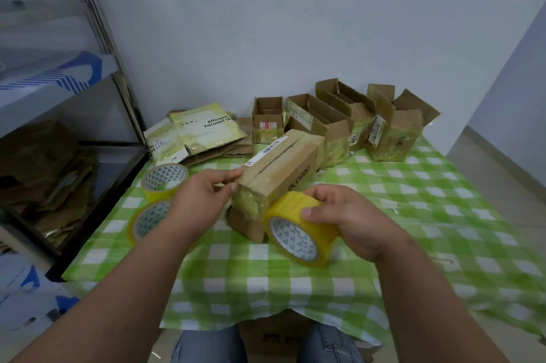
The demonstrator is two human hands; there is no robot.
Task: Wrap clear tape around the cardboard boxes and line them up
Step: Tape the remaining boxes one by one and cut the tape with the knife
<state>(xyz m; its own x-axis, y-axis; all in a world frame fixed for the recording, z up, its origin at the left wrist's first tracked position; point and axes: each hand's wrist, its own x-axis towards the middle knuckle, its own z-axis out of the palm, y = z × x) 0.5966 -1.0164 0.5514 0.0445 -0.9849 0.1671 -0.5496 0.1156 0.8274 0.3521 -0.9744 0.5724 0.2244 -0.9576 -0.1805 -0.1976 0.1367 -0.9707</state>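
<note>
Cardboard, stiff and probably light: the closed cardboard box (279,166) lies mid-surface on the green checked cloth (413,215), long axis running from near-left to far-right toward the open boxes (339,114). Left hand (204,200) pinches its near top corner; a firmer hold would likely be across the near end. Right hand (348,221) grips the yellowish tape roll (298,232) against the box's near right side.

1. The left hand (204,200) covers part of the lower spare tape roll (147,221).
2. Shelf contents (50,173) at left are blurred.
3. The box under the table (274,339) is mostly hidden by the tablecloth (384,244).
</note>
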